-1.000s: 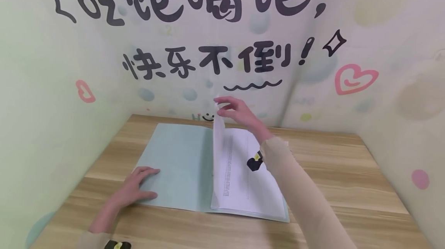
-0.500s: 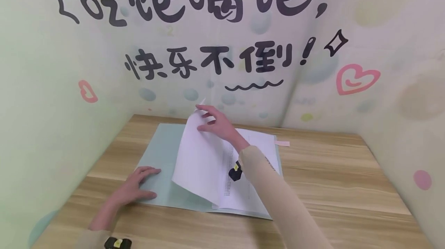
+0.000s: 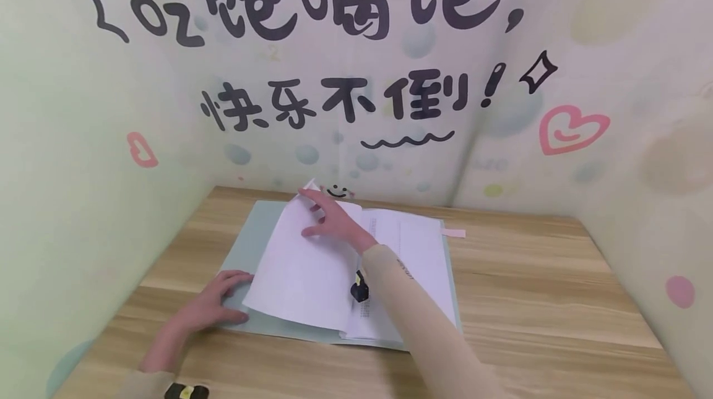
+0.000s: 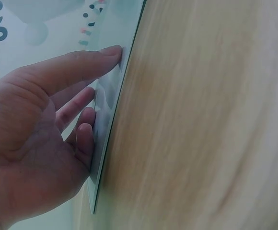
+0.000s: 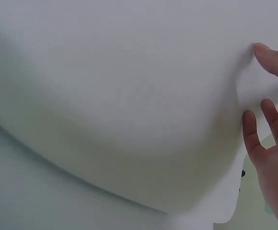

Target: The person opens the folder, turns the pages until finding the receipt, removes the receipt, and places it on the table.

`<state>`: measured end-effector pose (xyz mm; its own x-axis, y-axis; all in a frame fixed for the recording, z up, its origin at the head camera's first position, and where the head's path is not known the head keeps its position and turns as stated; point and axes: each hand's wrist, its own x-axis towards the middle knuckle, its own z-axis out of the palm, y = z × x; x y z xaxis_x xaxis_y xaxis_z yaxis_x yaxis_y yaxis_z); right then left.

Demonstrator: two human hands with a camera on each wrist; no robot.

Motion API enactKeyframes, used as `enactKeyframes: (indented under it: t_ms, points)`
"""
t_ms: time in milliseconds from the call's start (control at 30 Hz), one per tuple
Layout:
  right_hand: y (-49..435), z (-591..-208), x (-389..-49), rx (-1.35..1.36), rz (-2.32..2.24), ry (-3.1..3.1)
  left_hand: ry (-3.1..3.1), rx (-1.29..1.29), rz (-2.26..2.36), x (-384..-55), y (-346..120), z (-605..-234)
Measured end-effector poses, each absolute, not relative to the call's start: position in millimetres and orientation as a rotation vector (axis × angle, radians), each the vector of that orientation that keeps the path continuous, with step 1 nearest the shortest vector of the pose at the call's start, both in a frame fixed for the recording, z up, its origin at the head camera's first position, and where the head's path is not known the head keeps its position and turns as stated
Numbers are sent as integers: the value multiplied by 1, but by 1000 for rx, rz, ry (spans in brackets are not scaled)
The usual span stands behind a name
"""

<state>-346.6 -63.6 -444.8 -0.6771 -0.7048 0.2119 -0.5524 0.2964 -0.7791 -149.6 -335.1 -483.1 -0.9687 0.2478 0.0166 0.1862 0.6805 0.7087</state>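
Observation:
A pale blue folder (image 3: 264, 216) lies spread on the wooden table, with a stack of printed white sheets (image 3: 429, 244) on its right side. One white page (image 3: 301, 275) is lifted and curves over the left cover. My right hand (image 3: 334, 219) touches the raised page near its far corner, fingers extended, thumb apart from the index finger. The page fills much of the right wrist view, with the fingers (image 5: 250, 124) at its edge. My left hand (image 3: 203, 306) rests at the left cover's near-left corner, fingers loosely bent. The left wrist view shows its thumb on the cover (image 4: 103, 139).
A pink tab (image 3: 455, 233) sticks out past the folder's right edge. Behind the table (image 3: 535, 275) stands a pale wall (image 3: 334, 52) with black writing and hearts. Black devices (image 3: 359, 291) are strapped at both wrists.
The page has swung from nearly upright by the fold to leaning low over the left cover. My right hand has moved left and down with it. The left hand stays put.

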Motion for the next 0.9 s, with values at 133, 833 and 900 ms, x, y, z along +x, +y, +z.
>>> enactKeyframes:
  t_ms: [133, 833, 900]
  points:
    - [-71, -460, -348, -1168, -1304, 2414, 2785, 353, 1193, -147, -335, -484]
    - [-91, -502, -333, -1021, -879, 2735, 2814, 314, 1165, -150, -330, -482]
    - [-91, -502, -332, -1026, -869, 2734, 2840, 274, 1120, -151, -327, -483]
